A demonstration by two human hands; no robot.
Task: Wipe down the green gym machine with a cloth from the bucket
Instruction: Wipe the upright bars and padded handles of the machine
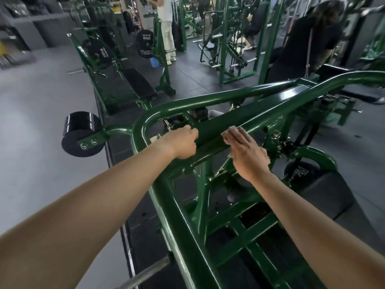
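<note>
Left hand (183, 142) clenches glossy green beam (239, 117); right hand (245, 151) flat, pressing thin cloth (229, 155).

This is a gym. The left grip (183, 142) and the right grip (248, 155) are on a green machine (260, 113) of painted steel tube. Beyond the left grip, black weight plates (100, 54) marked 20KG hang beside a padded bench (138, 83). Far ahead of the right grip, more green machines (223, 51) stand on a dark mat floor (187, 74), with people (166, 28) among them.
</note>
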